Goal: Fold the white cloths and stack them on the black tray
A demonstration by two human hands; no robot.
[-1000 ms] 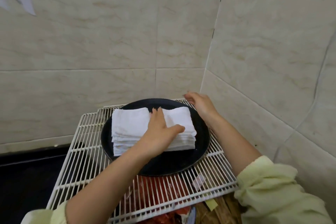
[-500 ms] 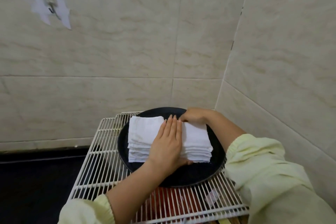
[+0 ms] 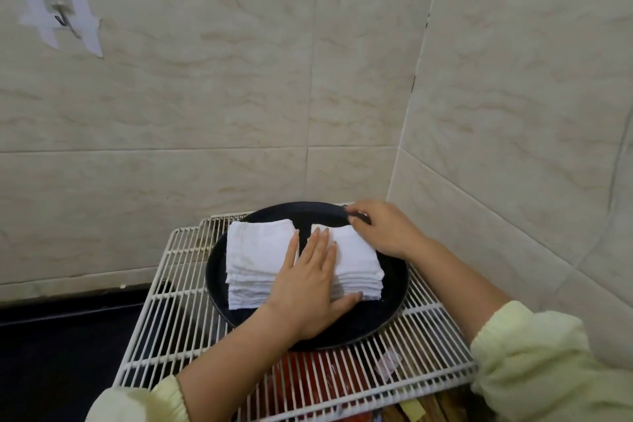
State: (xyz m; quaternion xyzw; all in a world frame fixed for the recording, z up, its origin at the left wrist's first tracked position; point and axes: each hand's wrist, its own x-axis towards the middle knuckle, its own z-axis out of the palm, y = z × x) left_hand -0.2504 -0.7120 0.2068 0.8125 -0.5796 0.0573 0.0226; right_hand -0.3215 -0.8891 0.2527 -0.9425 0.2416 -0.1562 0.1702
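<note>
A round black tray (image 3: 394,305) sits on a white wire rack (image 3: 164,319) in a tiled corner. Two stacks of folded white cloths lie side by side on it, the left stack (image 3: 257,250) and the right stack (image 3: 359,260), with a narrow dark gap between them. My left hand (image 3: 308,281) lies flat across the gap with straight fingers, its thumb against the front of the right stack. At the tray's far right rim, my right hand (image 3: 383,233) has its fingertips curled on the black edge.
Tiled walls close in behind and to the right (image 3: 513,147). A taped hook (image 3: 60,12) hangs high on the left wall. Red packets (image 3: 308,384) show under the rack. A dark surface lies left of the rack.
My right hand has shifted from the far edge of the right cloth stack to the tray's far rim. My left hand stays flat on the cloths, and a gap between the stacks shows.
</note>
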